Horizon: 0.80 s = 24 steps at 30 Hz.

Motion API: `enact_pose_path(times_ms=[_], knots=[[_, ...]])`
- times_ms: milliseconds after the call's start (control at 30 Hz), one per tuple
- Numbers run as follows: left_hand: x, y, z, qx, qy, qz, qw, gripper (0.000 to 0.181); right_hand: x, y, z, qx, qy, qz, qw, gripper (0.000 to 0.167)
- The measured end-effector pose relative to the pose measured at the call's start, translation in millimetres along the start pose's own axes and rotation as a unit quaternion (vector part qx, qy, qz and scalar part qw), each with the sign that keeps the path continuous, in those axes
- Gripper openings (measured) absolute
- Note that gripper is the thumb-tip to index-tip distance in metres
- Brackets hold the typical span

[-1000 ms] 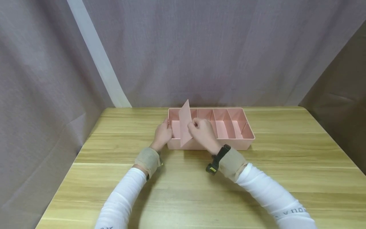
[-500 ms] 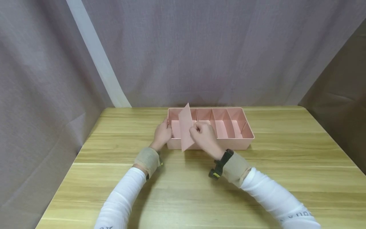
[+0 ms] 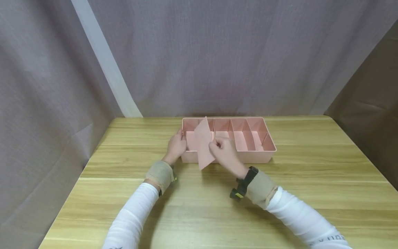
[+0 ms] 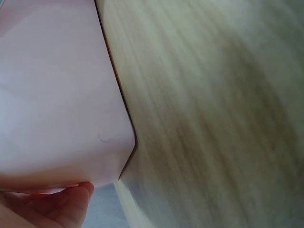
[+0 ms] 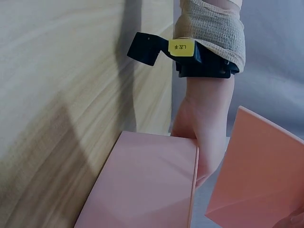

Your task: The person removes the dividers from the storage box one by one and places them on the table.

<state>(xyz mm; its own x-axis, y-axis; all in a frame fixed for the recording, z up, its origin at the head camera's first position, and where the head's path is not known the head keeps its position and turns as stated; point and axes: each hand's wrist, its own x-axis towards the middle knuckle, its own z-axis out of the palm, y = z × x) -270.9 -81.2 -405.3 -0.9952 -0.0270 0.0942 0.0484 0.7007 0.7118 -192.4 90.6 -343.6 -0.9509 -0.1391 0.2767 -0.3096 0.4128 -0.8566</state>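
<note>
A long pink divided box (image 3: 255,157) stands near the back edge of the table. My left hand (image 3: 176,147) grips its left end wall, and in the left wrist view the fingers (image 4: 71,204) lie against the pink side (image 4: 61,95). Between thumb and fingers, my right hand (image 3: 228,152) pinches a thin flat pink divider panel (image 3: 203,143) by its right edge. The panel is tilted above the box's left part, its lower corner reaching past the front wall. In the right wrist view this panel (image 5: 261,171) is apart from the box (image 5: 142,180).
Upright dividers (image 3: 247,133) split the right part of the box into compartments. The wooden table (image 3: 199,214) spreads out in front. A grey curtain (image 3: 217,58) hangs right behind the box, with more fabric on both sides.
My right hand has drawn the panel toward me and slightly to the right, and it sits lower in the head view. The left hand and the box have stayed in place.
</note>
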Motion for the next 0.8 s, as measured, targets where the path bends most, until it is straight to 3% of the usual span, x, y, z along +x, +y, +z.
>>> enact_pose_path(times_ms=[300,433,633,800], knots=[[0.5,-1.4,1.1,-0.004,0.006,0.008,0.9999,0.044,-14.8,-32.7,-8.6,0.014,-0.022,0.015,0.9995,0.030],[0.3,-2.1,1.0,-0.011,0.002,0.006,0.9999,0.044,-18.3,-35.0,-9.2,0.027,-0.031,0.022,0.9989,0.031],[0.2,-1.2,0.3,-0.015,-0.003,-0.001,0.9999,0.044,-21.3,-30.8,-9.2,0.047,-0.039,0.023,0.9979,0.031],[0.7,-1.3,0.8,-0.005,0.003,0.002,1.0000,0.043,-18.3,-7.6,-5.2,0.056,-0.034,0.013,0.9978,0.029]])
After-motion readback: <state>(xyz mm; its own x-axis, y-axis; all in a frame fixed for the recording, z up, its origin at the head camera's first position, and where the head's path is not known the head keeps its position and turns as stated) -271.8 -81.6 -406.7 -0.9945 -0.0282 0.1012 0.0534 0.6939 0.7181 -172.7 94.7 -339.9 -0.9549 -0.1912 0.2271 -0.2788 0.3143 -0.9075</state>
